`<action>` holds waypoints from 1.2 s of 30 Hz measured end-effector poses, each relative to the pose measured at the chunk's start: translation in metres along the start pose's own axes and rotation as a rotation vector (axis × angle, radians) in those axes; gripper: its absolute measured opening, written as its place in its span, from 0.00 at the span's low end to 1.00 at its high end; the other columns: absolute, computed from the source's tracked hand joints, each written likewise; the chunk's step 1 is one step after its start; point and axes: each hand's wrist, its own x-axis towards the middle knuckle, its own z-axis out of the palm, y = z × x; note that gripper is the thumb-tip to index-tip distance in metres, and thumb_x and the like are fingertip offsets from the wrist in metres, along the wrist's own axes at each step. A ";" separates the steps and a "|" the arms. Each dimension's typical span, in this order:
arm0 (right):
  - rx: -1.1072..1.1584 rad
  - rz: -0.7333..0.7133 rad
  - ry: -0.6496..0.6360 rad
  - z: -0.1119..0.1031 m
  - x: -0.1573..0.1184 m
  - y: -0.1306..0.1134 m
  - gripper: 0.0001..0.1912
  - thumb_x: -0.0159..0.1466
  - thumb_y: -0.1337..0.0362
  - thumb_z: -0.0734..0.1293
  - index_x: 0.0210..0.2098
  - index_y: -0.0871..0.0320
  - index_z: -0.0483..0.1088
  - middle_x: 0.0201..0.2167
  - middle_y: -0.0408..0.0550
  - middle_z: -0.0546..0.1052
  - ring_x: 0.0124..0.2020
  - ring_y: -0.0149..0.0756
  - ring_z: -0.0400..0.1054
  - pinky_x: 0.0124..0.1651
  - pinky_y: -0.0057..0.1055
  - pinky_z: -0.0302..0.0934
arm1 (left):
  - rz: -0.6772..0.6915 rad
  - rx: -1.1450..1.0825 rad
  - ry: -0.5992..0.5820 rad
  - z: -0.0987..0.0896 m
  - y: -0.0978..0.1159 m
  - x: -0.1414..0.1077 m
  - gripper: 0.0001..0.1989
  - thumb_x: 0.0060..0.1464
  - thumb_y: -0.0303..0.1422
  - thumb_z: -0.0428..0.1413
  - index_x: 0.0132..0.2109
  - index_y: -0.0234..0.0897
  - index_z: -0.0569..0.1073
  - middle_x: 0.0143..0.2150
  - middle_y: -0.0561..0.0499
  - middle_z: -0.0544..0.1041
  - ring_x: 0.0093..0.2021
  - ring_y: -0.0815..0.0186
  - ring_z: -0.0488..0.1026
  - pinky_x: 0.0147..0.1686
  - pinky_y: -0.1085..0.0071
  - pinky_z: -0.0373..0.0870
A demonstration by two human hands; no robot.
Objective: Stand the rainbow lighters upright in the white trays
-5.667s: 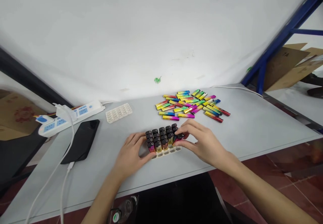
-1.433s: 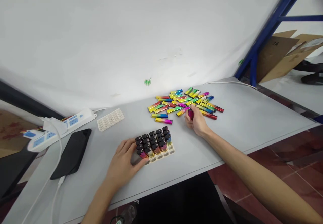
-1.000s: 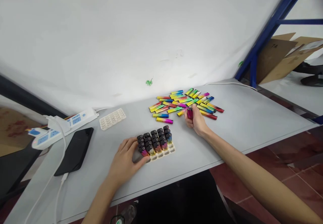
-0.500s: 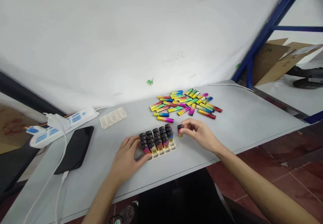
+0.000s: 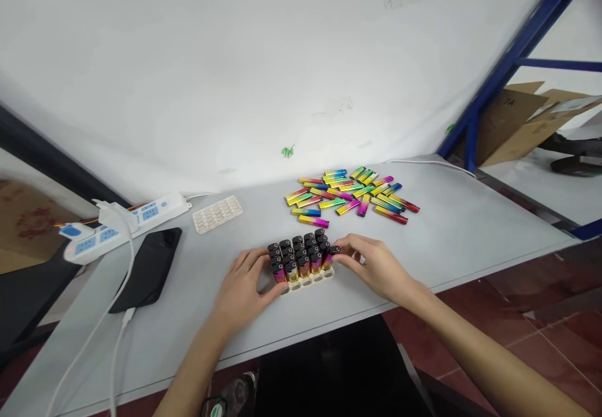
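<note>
Tilted, a lighter (image 5: 334,250) is being pinched by the right hand (image 5: 376,266) at the right end of the white tray (image 5: 301,285); its left end's clasped by the left hand (image 5: 242,285), presumably so tabletop (image 5: 470,229) sliding is prevented!

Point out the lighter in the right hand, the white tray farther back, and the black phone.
Held lighter (image 5: 328,259), head view: on its coloured body.
Farther white tray (image 5: 217,214), head view: dimpled face.
Black phone (image 5: 151,266), head view: dark face.
</note>
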 end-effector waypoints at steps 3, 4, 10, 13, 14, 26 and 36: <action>-0.146 -0.098 -0.019 -0.006 -0.001 -0.003 0.11 0.71 0.55 0.63 0.46 0.52 0.74 0.40 0.48 0.81 0.35 0.39 0.74 0.38 0.35 0.63 | -0.003 -0.011 -0.001 0.000 0.000 0.000 0.22 0.60 0.49 0.56 0.52 0.38 0.73 0.55 0.42 0.75 0.57 0.51 0.70 0.55 0.53 0.71; -0.206 -0.121 -0.026 -0.007 0.000 -0.005 0.11 0.72 0.56 0.63 0.45 0.52 0.74 0.40 0.48 0.81 0.36 0.40 0.74 0.37 0.35 0.62 | -0.006 -0.016 0.002 0.000 0.000 0.000 0.22 0.60 0.49 0.57 0.52 0.38 0.73 0.55 0.42 0.75 0.57 0.51 0.70 0.55 0.53 0.71; -0.463 -0.129 -0.056 -0.004 0.005 -0.016 0.11 0.71 0.57 0.64 0.38 0.54 0.76 0.35 0.51 0.80 0.32 0.41 0.72 0.31 0.33 0.53 | -0.008 -0.031 0.012 -0.001 0.001 -0.001 0.21 0.60 0.49 0.57 0.52 0.39 0.73 0.55 0.43 0.75 0.57 0.51 0.70 0.54 0.53 0.71; -0.472 -0.077 -0.092 -0.007 0.009 -0.016 0.12 0.70 0.56 0.66 0.33 0.54 0.76 0.32 0.50 0.79 0.29 0.40 0.70 0.29 0.33 0.48 | -0.008 -0.014 -0.011 -0.002 0.001 -0.001 0.22 0.61 0.49 0.56 0.52 0.38 0.72 0.56 0.42 0.75 0.58 0.50 0.69 0.54 0.53 0.72; -0.463 -0.049 -0.118 -0.010 0.012 -0.015 0.13 0.69 0.55 0.66 0.32 0.53 0.75 0.31 0.49 0.79 0.29 0.40 0.70 0.28 0.33 0.47 | -0.010 -0.011 -0.017 -0.002 0.001 -0.001 0.22 0.61 0.50 0.55 0.52 0.38 0.72 0.56 0.42 0.75 0.58 0.50 0.69 0.54 0.53 0.72; -0.538 0.093 -0.087 -0.002 0.069 0.035 0.19 0.69 0.53 0.64 0.54 0.57 0.71 0.50 0.60 0.76 0.45 0.51 0.73 0.39 0.39 0.62 | -0.009 -0.030 0.009 -0.002 0.000 0.000 0.22 0.59 0.50 0.57 0.51 0.38 0.73 0.55 0.43 0.75 0.57 0.51 0.70 0.55 0.53 0.71; 0.491 0.128 0.231 0.007 0.086 0.056 0.15 0.61 0.51 0.69 0.38 0.54 0.66 0.41 0.49 0.78 0.43 0.40 0.72 0.49 0.40 0.65 | -0.016 -0.070 0.010 -0.004 0.002 0.000 0.22 0.58 0.49 0.59 0.51 0.39 0.73 0.53 0.43 0.76 0.56 0.50 0.70 0.54 0.52 0.72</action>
